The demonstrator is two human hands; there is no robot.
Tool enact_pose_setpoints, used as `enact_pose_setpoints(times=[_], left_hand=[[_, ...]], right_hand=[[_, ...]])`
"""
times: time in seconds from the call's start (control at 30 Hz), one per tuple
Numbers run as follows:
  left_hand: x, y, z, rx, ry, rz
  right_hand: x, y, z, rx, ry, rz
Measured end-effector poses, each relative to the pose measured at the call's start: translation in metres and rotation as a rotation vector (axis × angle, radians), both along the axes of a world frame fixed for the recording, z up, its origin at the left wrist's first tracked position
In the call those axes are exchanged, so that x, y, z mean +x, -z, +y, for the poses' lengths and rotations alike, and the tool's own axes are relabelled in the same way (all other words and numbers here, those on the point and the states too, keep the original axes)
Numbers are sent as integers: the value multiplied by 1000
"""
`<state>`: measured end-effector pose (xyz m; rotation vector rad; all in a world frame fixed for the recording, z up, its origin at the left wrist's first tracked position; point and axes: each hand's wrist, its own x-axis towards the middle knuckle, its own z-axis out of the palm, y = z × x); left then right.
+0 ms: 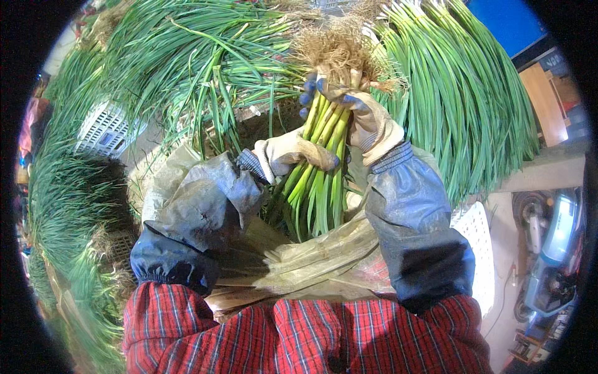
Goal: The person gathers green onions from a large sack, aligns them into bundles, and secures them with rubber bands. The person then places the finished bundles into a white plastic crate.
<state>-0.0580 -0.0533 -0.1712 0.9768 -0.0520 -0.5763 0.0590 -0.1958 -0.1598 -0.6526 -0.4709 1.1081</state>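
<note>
Both of my hands wear pale work gloves, with blue fingertips. They grip a bunch of long green vegetables, scallions or a similar allium [322,126], with the brown roots upward and the green leaves hanging down. My right hand [369,112] wraps the bunch just below the roots. Lower down, my left hand [299,152] is closed round the stalks, its fingers across the front. Behind the bunch, to the left, lies a large heap of loose green stalks [187,56]. Tied bundles of the same plant [444,93] hang at the right, white ends up.
White plastic crates stand at left [105,131] and at right [476,252]. More green stalks [70,201] fill the left side. A translucent plastic sheet [327,252] covers my lap. A blue electric scooter [551,252] is at far right, below a wooden board [544,105].
</note>
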Motion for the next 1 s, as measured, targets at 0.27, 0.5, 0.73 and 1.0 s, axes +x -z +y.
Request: enact_pose_setpoints(times=[0.27,0.5,0.73,1.0], left_hand=[[8,22,15,122,217,-590],[26,-2,-11,103,104,-154],[35,-5,59,558,-504,-289],[136,16,97,1255,-753,-416]], right_hand=[[-19,-16,-5,-155,95,-137],[-1,-25,-37,89,283,-17],[15,-72,-53,124,498,-179],[20,-58,-64,34,506,-352]])
